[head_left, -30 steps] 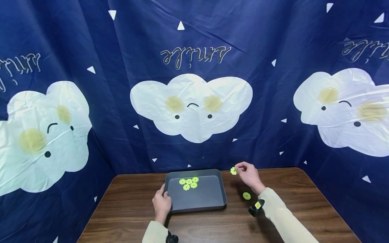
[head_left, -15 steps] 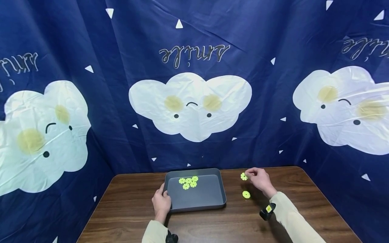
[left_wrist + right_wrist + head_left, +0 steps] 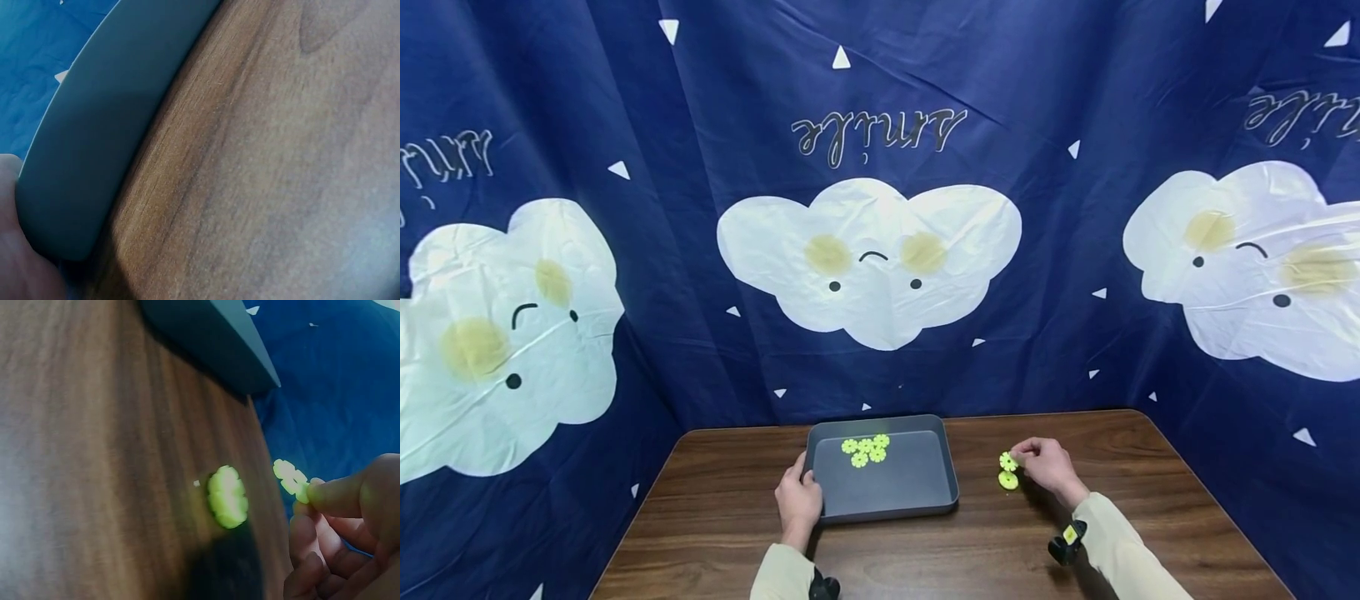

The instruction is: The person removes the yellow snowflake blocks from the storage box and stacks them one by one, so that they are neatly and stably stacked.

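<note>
My right hand (image 3: 1049,467) pinches a yellow-green flower-shaped piece (image 3: 1007,461) between thumb and fingertips. In the right wrist view this flower-shaped piece (image 3: 290,479) is held up on edge at the fingertips. A second yellow-green piece (image 3: 1008,481), scalloped and thicker-looking, lies on the table just nearer than the held one. My left hand (image 3: 799,500) grips the left side of a dark grey rectangular tray (image 3: 887,496), its thumb at the rim. Inside the tray, toward the back, several matching flower-shaped pieces (image 3: 866,447) lie in a cluster.
The brown wooden table (image 3: 917,558) ends at a blue curtain (image 3: 700,358) printed with clouds, which surrounds it at the back and sides. A tiny pale speck (image 3: 196,484) lies beside the piece on the table.
My right hand has moved rightward, then closer to me, bringing the pinched flower-shaped piece beside the one on the table. The left hand and tray have stayed in place.
</note>
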`<state>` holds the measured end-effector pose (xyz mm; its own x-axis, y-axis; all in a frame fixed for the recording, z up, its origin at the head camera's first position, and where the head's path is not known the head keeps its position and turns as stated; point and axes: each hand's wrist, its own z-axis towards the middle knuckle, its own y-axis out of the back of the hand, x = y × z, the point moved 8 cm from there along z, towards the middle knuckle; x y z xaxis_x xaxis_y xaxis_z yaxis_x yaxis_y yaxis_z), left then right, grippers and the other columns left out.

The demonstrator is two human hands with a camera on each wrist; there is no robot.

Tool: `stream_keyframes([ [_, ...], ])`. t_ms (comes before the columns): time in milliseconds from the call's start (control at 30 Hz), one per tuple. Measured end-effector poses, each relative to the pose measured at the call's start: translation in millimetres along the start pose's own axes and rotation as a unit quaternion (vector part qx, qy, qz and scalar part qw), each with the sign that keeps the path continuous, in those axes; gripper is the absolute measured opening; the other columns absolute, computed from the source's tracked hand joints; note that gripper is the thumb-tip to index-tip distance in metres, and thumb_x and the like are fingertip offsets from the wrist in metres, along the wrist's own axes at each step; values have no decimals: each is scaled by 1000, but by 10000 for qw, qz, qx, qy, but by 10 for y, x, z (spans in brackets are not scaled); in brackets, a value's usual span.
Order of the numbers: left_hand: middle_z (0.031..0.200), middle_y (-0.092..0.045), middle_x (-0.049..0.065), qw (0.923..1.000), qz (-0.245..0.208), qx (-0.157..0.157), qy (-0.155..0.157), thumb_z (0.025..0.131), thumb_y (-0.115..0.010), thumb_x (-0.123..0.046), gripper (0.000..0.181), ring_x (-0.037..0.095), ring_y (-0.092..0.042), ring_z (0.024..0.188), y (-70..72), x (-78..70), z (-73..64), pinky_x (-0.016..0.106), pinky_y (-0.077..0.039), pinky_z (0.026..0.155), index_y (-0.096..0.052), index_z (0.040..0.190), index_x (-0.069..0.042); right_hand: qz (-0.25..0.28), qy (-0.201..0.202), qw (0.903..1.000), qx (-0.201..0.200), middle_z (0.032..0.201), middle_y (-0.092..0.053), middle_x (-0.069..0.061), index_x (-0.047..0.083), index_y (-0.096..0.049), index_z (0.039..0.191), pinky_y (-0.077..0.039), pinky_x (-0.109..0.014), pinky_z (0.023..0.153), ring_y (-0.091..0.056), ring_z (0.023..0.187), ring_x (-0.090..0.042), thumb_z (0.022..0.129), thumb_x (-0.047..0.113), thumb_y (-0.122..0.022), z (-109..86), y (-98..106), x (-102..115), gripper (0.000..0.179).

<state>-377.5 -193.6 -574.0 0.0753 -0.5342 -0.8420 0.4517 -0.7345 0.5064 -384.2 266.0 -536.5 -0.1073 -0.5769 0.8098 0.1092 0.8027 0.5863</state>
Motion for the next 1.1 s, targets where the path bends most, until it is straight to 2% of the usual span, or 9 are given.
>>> stream_keyframes([
  [433,131,-61,30,9999,-11,86,97,99,-50,1,44,50,-56,125,6,-4,-12,61,-44,107,-57,142,-1,3,-30,10000,27,77,-68,-1,2,-74,90,-47,-26,63,-58,68,-13,91,9,-68,-75,-144,-229,9],
  [700,131,-61,30,9999,-37,61,112,98,-50,1,44,49,-56,125,2,-13,6,61,-44,108,-57,142,-1,-299,-157,9994,-84,85,-71,-3,6,-74,89,-46,-26,71,-59,80,-15,91,13,-68,-81,-139,-242,10],
  [1100,130,-62,30,9999,0,49,117,97,-51,1,45,50,-56,125,7,-7,-1,61,-44,107,-58,141,-1,-457,-57,9989,-125,86,-72,-2,7,-74,88,-46,-28,71,-60,80,-15,90,12,-69,-90,-155,-240,8],
])
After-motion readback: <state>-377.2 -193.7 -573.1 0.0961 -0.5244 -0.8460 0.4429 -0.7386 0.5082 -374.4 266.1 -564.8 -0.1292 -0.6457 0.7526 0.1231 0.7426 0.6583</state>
